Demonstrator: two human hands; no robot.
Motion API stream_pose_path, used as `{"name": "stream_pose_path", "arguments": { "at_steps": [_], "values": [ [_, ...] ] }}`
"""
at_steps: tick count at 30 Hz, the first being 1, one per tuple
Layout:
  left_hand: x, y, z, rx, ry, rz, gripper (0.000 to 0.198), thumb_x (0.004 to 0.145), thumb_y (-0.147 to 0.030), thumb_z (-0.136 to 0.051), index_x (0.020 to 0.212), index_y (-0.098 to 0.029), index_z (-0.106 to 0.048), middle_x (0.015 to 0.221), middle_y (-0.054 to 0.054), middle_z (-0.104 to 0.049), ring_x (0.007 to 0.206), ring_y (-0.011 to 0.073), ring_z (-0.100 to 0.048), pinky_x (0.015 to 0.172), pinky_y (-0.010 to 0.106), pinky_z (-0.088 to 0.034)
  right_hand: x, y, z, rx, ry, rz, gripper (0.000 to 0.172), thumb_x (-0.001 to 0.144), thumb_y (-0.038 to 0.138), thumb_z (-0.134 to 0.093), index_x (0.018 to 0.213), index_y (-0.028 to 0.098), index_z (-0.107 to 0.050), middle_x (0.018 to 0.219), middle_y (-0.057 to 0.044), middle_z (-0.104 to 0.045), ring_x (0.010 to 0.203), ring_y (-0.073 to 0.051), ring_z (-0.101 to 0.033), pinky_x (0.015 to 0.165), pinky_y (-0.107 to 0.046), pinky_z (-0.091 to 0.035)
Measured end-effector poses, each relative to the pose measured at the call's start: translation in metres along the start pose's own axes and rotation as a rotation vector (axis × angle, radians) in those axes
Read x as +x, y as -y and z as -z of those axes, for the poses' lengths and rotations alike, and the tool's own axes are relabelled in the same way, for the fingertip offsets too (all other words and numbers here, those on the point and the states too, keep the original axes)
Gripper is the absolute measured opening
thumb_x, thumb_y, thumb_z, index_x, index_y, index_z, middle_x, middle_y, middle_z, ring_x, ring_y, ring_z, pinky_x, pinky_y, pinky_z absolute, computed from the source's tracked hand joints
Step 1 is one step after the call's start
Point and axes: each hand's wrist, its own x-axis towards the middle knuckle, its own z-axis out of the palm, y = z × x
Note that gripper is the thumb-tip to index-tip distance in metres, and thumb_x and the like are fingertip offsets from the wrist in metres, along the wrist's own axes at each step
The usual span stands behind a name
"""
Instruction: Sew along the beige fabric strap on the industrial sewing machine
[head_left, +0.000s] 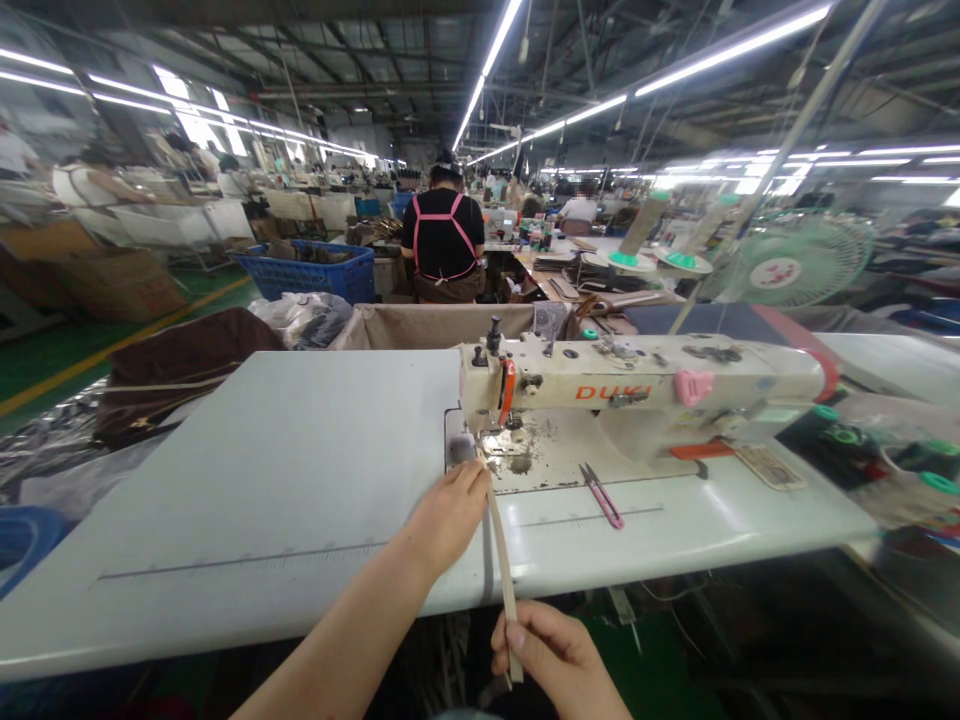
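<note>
1 strip (502, 540): left hand (450, 507) by sewing machine (555, 385), right hand (553, 648) pinching end.

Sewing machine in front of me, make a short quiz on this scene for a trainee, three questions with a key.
1. Which hand is nearer the machine?
2. True or false: the snips lie to the right of the strip.
3. Pick one. The right hand pinches: (a) the snips, (b) the strip, (c) a spool.

Key: 1. The left hand. 2. True. 3. (b).
</note>
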Motion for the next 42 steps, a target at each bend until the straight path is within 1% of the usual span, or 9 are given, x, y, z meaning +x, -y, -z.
{"name": "stream_pose_path", "arguments": {
  "at_steps": [4,8,12,15,18,24,30,35,42],
  "values": [
    [-0.001,0.001,0.000,-0.024,0.025,-0.039,0.019,0.102,-0.012,-0.054,0.114,-0.014,-0.070,0.130,0.011,-0.069,0.131,0.0270,-0.060,0.117,0.039,-0.048,0.002,-0.004,0.002,-0.104,0.039,0.109,0.048,0.087,0.066,-0.077,0.074,0.019,-0.077,0.075,-0.003,-0.065,0.076,-0.019,-0.058,0.075,-0.032,-0.044],
    [0.000,0.001,0.001,-0.119,0.037,0.032,0.025,0.102,-0.010,-0.052,0.123,-0.016,-0.064,0.130,0.010,-0.067,0.127,0.0241,-0.062,0.113,0.038,-0.051,0.007,-0.012,0.004,-0.197,0.024,0.241,0.047,0.086,0.063,-0.078,0.068,0.020,-0.076,0.077,-0.003,-0.062,0.075,-0.019,-0.058,0.071,-0.031,-0.045],
    [0.000,0.000,0.003,-0.156,0.058,0.054,0.024,0.102,-0.008,-0.051,0.122,-0.016,-0.063,0.129,0.010,-0.066,0.127,0.0239,-0.063,0.113,0.038,-0.052,0.011,-0.007,0.000,-0.215,-0.096,0.166,0.045,0.088,0.066,-0.076,0.087,0.022,-0.083,0.085,-0.006,-0.072,0.084,-0.023,-0.063,0.081,-0.034,-0.048],
    [0.000,0.000,0.003,-0.151,0.076,0.045,0.024,0.102,-0.009,-0.051,0.121,-0.015,-0.063,0.131,0.011,-0.066,0.128,0.0251,-0.062,0.113,0.039,-0.052,0.015,0.001,-0.004,-0.028,-0.136,0.042,0.057,0.080,0.074,-0.079,0.101,0.022,-0.082,0.082,-0.005,-0.076,0.079,-0.022,-0.065,0.076,-0.033,-0.050],
    [0.000,0.001,0.002,-0.161,0.074,0.055,0.023,0.102,-0.011,-0.052,0.122,-0.015,-0.064,0.131,0.010,-0.066,0.127,0.0253,-0.062,0.113,0.039,-0.053,0.017,0.005,-0.008,0.077,-0.117,-0.036,0.061,0.074,0.077,-0.083,0.095,0.019,-0.079,0.072,-0.003,-0.074,0.071,-0.019,-0.065,0.070,-0.029,-0.049],
    [0.000,0.001,0.002,-0.090,0.043,0.000,0.025,0.101,-0.009,-0.053,0.121,-0.014,-0.067,0.131,0.011,-0.067,0.127,0.0254,-0.062,0.115,0.038,-0.050,0.013,0.005,-0.009,0.082,-0.090,-0.054,0.060,0.072,0.077,-0.083,0.078,0.017,-0.078,0.066,-0.002,-0.073,0.064,-0.017,-0.065,0.064,-0.027,-0.049],
    [0.000,0.000,0.004,-0.031,0.065,-0.045,0.023,0.100,-0.007,-0.053,0.115,-0.013,-0.071,0.133,0.012,-0.068,0.129,0.0261,-0.062,0.115,0.039,-0.050,0.006,0.007,-0.007,0.080,-0.112,-0.080,0.059,0.074,0.075,-0.083,0.076,0.017,-0.081,0.068,-0.004,-0.073,0.066,-0.018,-0.067,0.066,-0.027,-0.050],
    [0.000,0.000,0.004,-0.090,0.045,0.031,0.023,0.102,-0.009,-0.052,0.117,-0.015,-0.068,0.131,0.011,-0.068,0.125,0.0243,-0.064,0.113,0.039,-0.053,0.007,0.007,-0.008,0.083,-0.111,-0.084,0.060,0.075,0.076,-0.082,0.074,0.016,-0.081,0.065,-0.004,-0.072,0.065,-0.017,-0.065,0.065,-0.027,-0.049],
    [-0.002,0.002,0.000,-0.116,0.038,0.021,0.024,0.101,-0.008,-0.050,0.118,-0.016,-0.064,0.130,0.011,-0.068,0.126,0.0250,-0.064,0.114,0.041,-0.053,0.003,0.003,-0.006,0.073,-0.139,-0.062,0.057,0.078,0.074,-0.081,0.073,0.017,-0.080,0.062,-0.003,-0.070,0.063,-0.018,-0.063,0.065,-0.029,-0.047]
  ]
}}
